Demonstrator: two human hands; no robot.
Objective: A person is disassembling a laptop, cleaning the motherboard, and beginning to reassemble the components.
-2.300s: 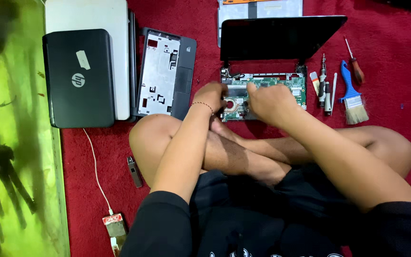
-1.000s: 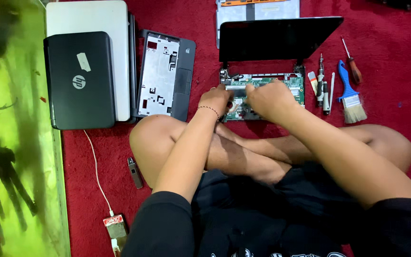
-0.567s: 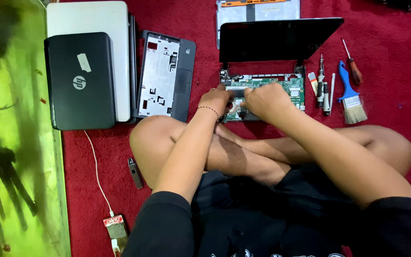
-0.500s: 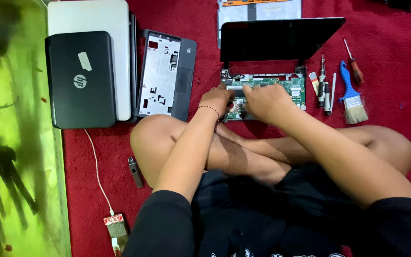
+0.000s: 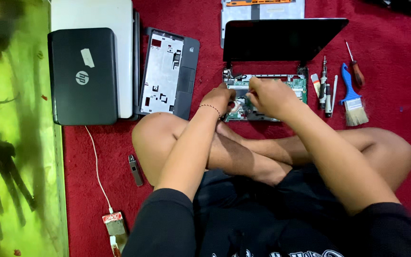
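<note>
- Left hand (image 5: 222, 96) and right hand (image 5: 269, 95): both curled, fingertips on the exposed green laptop circuit board (image 5: 297, 84); what they pinch, can't tell.
- Board sits below the open black laptop screen (image 5: 281, 39), on the red carpet (image 5: 386, 114).
- Blue-handled paintbrush (image 5: 353, 97) lies right of it.

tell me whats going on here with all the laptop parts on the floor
A person sits cross-legged on a red carpet, both hands on the exposed circuit board of an opened small laptop. The left hand and right hand meet over its left part. A removed cover, a closed black laptop, screwdrivers and a blue brush lie around.
</note>
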